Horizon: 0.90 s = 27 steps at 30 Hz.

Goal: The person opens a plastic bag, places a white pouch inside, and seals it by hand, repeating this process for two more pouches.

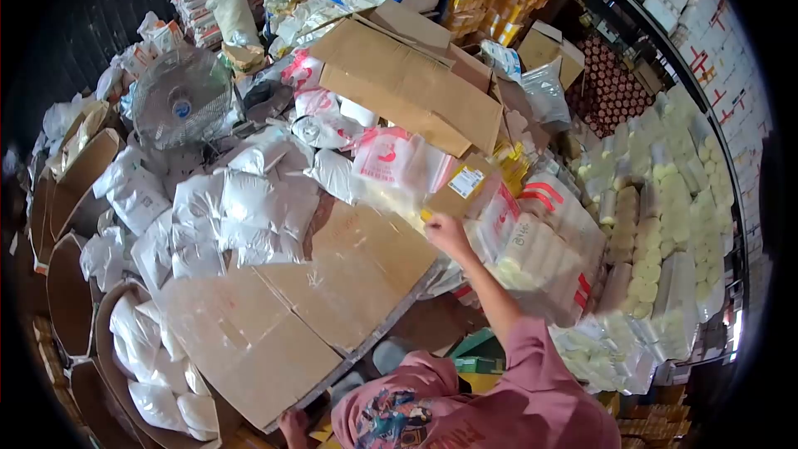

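A small brown cardboard box (461,185) with a white label is at my right hand (449,237), whose fingers are closed on its lower edge near a strip of yellow tape. Behind the box lie clear bags with red print (389,158). My left hand (293,426) is low in the view, beside the near corner of the cardboard-covered table (307,283); its fingers are too small and dark to make out. White filled bags (258,204) are heaped on the table's far left part.
A fan (183,100) stands at the back left. Large open cartons (75,295) line the left side, one with white bags. A big flattened box (407,83) lies at the back. Wrapped stacks of pale rolls (657,233) fill the right side.
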Each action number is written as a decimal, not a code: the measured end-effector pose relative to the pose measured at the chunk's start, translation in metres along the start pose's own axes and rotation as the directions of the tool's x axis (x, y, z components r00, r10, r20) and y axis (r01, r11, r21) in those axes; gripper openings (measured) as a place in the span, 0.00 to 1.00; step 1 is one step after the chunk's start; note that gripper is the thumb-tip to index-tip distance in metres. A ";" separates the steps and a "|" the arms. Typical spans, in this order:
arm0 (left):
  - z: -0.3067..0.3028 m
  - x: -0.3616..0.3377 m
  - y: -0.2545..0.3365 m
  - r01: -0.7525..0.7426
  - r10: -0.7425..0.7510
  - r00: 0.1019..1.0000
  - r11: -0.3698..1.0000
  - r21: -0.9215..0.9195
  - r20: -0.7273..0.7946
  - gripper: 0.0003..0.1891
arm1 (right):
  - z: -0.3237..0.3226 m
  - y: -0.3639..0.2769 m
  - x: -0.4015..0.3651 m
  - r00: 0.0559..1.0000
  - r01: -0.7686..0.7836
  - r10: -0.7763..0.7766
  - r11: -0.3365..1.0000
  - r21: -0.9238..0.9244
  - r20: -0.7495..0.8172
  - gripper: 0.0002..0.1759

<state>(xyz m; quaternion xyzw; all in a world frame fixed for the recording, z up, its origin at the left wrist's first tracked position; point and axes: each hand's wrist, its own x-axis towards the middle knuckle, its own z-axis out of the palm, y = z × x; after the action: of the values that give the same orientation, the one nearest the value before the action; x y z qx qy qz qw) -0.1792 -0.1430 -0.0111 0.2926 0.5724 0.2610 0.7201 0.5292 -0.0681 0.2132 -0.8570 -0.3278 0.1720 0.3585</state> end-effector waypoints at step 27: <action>0.349 0.033 0.256 0.289 -0.263 0.879 0.957 0.005 -0.397 0.12 | 0.095 0.086 0.295 0.966 -0.232 0.193 0.942 -0.243 -0.171 0.14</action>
<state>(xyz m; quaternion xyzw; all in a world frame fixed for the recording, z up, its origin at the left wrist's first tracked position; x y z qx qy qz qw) 0.1581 0.0147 0.2115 0.1726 0.7488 0.1905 0.6108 0.7308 0.1362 0.0677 -0.9373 -0.2260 0.1025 0.2447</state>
